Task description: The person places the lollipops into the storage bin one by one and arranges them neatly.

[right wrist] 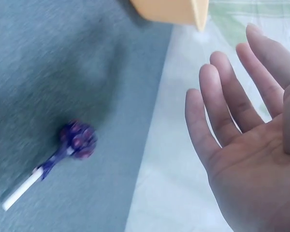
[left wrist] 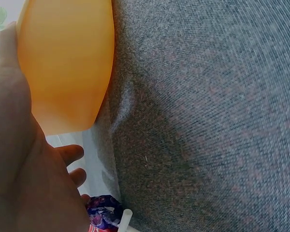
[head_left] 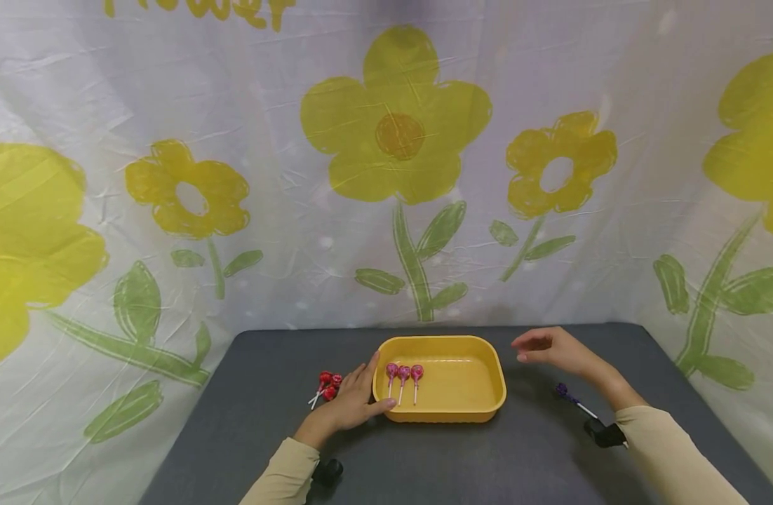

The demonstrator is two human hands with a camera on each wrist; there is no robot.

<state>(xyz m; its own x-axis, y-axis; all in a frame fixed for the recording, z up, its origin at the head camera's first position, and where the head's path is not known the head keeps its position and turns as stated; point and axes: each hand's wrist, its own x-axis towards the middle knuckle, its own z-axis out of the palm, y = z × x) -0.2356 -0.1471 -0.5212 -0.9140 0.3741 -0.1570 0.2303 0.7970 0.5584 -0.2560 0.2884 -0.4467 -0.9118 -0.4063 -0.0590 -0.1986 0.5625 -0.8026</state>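
Note:
My left hand [head_left: 353,398] rests against the left end of a yellow plastic tray [head_left: 446,415], its fingers along the side and its thumb at the front rim. Inside the tray, three pink-wrapped lollipops [head_left: 404,373] lie side by side at the left, sticks toward me. Beyond the tray's right end, my right hand [head_left: 560,348] hovers over the table with relaxed fingers and nothing in it. In the right wrist view its palm [right wrist: 256,164] is bare. A purple-wrapped lollipop [right wrist: 77,139] lies on the table below that hand, its white stick pointing away from the tray.
A small cluster of red-wrapped lollipops [head_left: 328,384] lies on the dark grey table [head_left: 247,421], just left of my left hand. Behind the table hangs a white cloth [head_left: 285,231] printed with yellow flowers. Black wrist devices [head_left: 604,433] sit by both sleeves.

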